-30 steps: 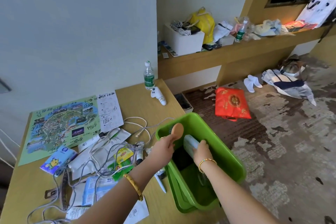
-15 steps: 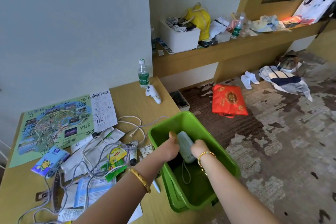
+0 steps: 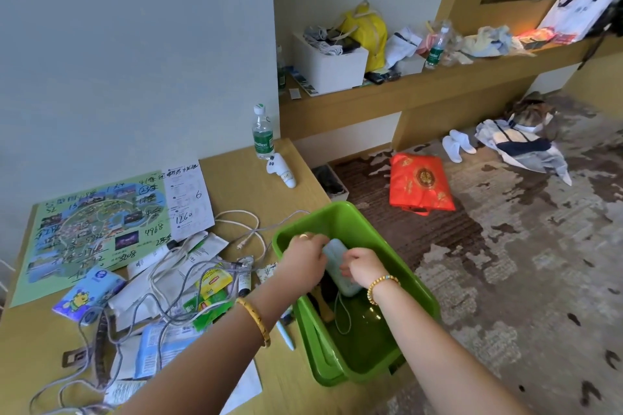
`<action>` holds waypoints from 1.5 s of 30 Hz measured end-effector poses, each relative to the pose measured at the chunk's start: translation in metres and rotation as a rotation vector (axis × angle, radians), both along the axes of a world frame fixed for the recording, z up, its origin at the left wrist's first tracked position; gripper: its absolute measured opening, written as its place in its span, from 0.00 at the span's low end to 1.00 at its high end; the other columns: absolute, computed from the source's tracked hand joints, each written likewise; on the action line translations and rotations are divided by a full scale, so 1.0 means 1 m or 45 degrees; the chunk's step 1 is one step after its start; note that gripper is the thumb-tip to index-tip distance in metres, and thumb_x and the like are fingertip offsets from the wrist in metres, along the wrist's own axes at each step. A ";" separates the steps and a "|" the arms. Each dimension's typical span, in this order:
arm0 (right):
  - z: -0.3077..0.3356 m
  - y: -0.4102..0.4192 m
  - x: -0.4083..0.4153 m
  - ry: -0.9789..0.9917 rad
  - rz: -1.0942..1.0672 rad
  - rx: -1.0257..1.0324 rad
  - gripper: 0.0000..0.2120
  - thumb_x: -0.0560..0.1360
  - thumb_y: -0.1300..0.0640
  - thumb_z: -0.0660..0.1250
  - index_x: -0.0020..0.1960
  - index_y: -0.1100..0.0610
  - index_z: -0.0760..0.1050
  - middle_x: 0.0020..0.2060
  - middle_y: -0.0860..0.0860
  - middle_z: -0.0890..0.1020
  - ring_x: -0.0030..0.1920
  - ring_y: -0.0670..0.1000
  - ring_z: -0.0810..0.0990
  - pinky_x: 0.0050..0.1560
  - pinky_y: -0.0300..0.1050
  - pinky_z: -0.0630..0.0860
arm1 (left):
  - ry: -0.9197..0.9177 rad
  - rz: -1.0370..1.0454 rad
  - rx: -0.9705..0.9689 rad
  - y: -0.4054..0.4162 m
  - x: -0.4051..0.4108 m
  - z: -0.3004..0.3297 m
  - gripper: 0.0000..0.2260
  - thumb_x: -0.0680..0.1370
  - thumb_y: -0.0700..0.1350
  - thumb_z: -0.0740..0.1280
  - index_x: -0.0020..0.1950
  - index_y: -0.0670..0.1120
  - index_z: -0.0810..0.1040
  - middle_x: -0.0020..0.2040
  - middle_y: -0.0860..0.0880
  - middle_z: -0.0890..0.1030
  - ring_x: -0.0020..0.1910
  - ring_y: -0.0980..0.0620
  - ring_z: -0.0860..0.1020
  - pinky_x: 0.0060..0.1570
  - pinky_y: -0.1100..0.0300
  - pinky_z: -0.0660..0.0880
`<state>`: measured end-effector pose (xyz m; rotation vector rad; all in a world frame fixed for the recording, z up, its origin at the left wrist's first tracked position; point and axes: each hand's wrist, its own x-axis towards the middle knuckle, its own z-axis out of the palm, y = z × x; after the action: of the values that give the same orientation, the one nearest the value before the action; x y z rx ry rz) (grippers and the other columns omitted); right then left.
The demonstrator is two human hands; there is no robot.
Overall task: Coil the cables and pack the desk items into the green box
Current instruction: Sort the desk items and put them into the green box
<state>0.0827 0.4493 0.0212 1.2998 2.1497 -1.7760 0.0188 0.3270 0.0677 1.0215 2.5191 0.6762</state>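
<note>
Since half a second ago both hands have sunk a little deeper into the box, and the wooden brush head seen a second ago above the rim is now down inside. We note the left hand curled over the near-left edge of the pale green device, fingers bent down out of sight past its side; whether it also grips the brush we cannot tell. Right hand pinches the device's right edge, thumb and fingers closed on it. The device sits tilted inside the box, upper end near the left wall, lower end toward the floor of the box, with its thin cord looping loose beneath. A dark item and something tan lie against the left inner wall; too shadowed to name. The box overhangs the desk corner, near our body. To do this step well, we judge: lower the device flat rather than let it drop, tuck the cord under or beside it so it does not snag, and keep weight toward the desk side since the box could tip off the edge. Outward on the desk, uncoiled cables, a map, packets and a bottle remain to pack.
</note>
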 end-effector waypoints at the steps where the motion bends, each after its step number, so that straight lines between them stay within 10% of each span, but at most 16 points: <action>1: 0.005 -0.004 -0.003 0.018 0.057 0.141 0.11 0.77 0.67 0.56 0.53 0.65 0.76 0.45 0.58 0.78 0.46 0.53 0.76 0.45 0.44 0.72 | 0.061 0.044 0.096 -0.010 -0.006 0.000 0.19 0.76 0.35 0.56 0.65 0.42 0.72 0.61 0.41 0.75 0.61 0.41 0.71 0.59 0.52 0.69; 12: 0.062 -0.149 -0.034 0.668 0.501 0.906 0.12 0.79 0.63 0.55 0.56 0.60 0.75 0.52 0.54 0.79 0.51 0.54 0.77 0.50 0.51 0.74 | 0.025 0.310 -0.069 -0.152 -0.038 -0.034 0.13 0.77 0.39 0.61 0.61 0.43 0.74 0.58 0.42 0.76 0.56 0.43 0.75 0.52 0.55 0.73; 25: -0.059 -0.206 0.016 -0.424 0.942 1.104 0.25 0.75 0.62 0.60 0.71 0.61 0.58 0.65 0.56 0.65 0.63 0.55 0.66 0.63 0.46 0.67 | -0.148 -0.201 -0.732 -0.238 0.034 -0.108 0.29 0.74 0.52 0.68 0.70 0.43 0.61 0.69 0.42 0.66 0.68 0.43 0.65 0.62 0.49 0.70; 45: -0.128 -0.187 0.004 -0.146 0.711 1.508 0.11 0.77 0.64 0.56 0.60 0.61 0.66 0.59 0.58 0.73 0.57 0.55 0.76 0.51 0.45 0.74 | 0.260 0.011 -0.539 -0.207 0.027 -0.151 0.19 0.76 0.54 0.65 0.58 0.41 0.70 0.58 0.42 0.74 0.59 0.43 0.70 0.52 0.54 0.68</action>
<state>0.0869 0.2621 -0.1071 0.6417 3.1131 -0.1314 0.0460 0.1197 -0.0835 0.9604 2.6739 0.0283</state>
